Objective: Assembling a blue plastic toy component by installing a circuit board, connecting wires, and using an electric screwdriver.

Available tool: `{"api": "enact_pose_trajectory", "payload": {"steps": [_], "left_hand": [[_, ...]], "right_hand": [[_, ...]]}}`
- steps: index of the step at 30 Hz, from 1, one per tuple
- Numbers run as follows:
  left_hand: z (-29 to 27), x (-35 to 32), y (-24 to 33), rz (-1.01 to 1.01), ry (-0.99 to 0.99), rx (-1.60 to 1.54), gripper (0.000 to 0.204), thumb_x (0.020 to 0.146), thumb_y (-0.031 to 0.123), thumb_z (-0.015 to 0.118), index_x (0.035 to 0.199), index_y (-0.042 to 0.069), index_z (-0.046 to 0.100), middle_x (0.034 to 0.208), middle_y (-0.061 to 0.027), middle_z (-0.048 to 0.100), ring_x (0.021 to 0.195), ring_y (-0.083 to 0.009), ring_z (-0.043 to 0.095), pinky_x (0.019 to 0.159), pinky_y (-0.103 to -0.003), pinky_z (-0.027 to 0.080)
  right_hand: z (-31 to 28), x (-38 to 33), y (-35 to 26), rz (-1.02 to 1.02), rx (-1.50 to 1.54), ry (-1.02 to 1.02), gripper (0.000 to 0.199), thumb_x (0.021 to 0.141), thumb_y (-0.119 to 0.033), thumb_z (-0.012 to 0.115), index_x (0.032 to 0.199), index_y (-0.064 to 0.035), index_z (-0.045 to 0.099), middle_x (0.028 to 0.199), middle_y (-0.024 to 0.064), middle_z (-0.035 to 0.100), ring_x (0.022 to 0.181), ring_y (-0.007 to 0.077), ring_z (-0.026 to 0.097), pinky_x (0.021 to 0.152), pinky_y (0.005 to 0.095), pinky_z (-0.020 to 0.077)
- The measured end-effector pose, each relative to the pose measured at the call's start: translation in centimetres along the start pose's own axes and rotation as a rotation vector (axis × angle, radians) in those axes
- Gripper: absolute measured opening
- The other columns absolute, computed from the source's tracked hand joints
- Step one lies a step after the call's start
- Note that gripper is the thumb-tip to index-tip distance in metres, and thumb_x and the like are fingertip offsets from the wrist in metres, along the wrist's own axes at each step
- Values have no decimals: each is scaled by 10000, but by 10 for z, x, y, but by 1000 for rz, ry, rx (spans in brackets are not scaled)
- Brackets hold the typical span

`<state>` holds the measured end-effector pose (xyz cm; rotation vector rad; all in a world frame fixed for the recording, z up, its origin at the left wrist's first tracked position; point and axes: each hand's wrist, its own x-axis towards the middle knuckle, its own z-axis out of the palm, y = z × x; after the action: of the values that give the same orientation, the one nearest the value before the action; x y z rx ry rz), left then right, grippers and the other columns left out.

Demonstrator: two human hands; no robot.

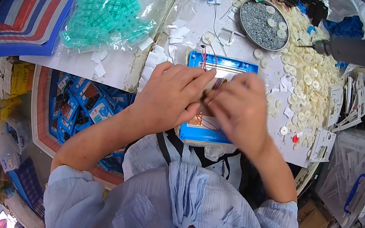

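A blue rectangular plastic housing (201,136) lies on the table edge in front of me, its middle covered by both hands. My left hand (172,89) rests over its left side, fingers stretched toward the centre. The right hand (240,108) is curled over the right side, fingers bent together and a little blurred; what they pinch is hidden. Between the hands a bundle of multicoloured wires (218,83) shows. Thin red and dark leads (204,57) run up over the housing's far edge.
A metal bowl (240,15) of small screws stands beyond the housing. Cream plastic discs (308,78) are heaped at the right, below an electric screwdriver (343,50). At the left lies a clear bag of teal parts (114,4); lower down, a bin holds blue assemblies (84,94).
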<state>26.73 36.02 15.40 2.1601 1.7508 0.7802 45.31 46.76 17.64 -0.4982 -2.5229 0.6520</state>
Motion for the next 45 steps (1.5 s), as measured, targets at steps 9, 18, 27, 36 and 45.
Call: {"api": "enact_pose_trajectory", "payload": {"steps": [9,18,27,36,45], "left_hand": [[-3,0,-2,106,-86,111,486,794,238,662,1277,184,675,1262,-61,578,1116,-243,544,977,-499,330],[-1,6,-6,173,122,-155,314,697,147,723,1011,150,735,1073,-46,646,1003,-253,579,948,-483,362],[7,45,-20,-335,353,121,142,772,229,755,741,121,667,878,-34,625,906,-258,588,841,-443,353],[8,44,-13,-278,422,-99,106,745,92,757,803,87,668,853,-44,642,887,-233,592,814,-375,439],[11,55,-3,-27,257,-49,101,776,131,738,849,140,670,857,40,680,920,-191,597,915,-443,319]], "right_hand": [[-24,11,-11,-12,114,-217,84,752,-149,705,776,-71,723,774,50,641,867,289,596,900,422,468],[10,88,62,367,168,-267,248,793,-266,720,756,-22,742,737,153,715,700,327,697,700,416,547],[3,80,58,337,162,-156,351,792,-180,696,1110,-33,682,779,129,728,739,290,712,721,388,552],[-12,49,44,216,314,13,275,796,-63,685,1071,-49,691,802,88,704,724,269,667,676,369,541],[-32,10,23,62,-267,-100,92,748,-99,640,826,-50,632,818,107,607,804,300,616,649,417,525]]}}
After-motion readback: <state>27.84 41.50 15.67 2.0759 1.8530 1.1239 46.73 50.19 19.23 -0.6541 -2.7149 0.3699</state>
